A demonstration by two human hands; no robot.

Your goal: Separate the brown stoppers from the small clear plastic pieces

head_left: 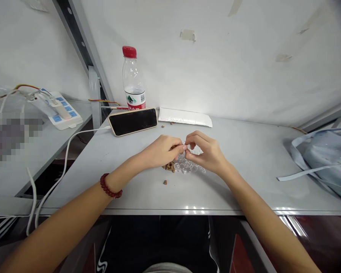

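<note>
My left hand (167, 151) and my right hand (204, 152) meet over the middle of the table, fingertips pinched close together. Whatever sits between the fingertips is too small to make out. Beneath both hands lies clear plastic with round, bubble-like shapes (184, 167), partly covered by the fingers. Small brown pellet-like pieces (169, 167) are heaped under my left hand, against the plastic. A single brown piece (165, 182) rests apart, closer to the table's front edge.
A phone (133, 122) on a white charging cable leans by a red-capped bottle (133, 83). Behind my hands lies a white packet (185, 116) with two brown crumbs nearby. A power strip (65, 112) is at left; a light-blue bag (329, 159) is at right.
</note>
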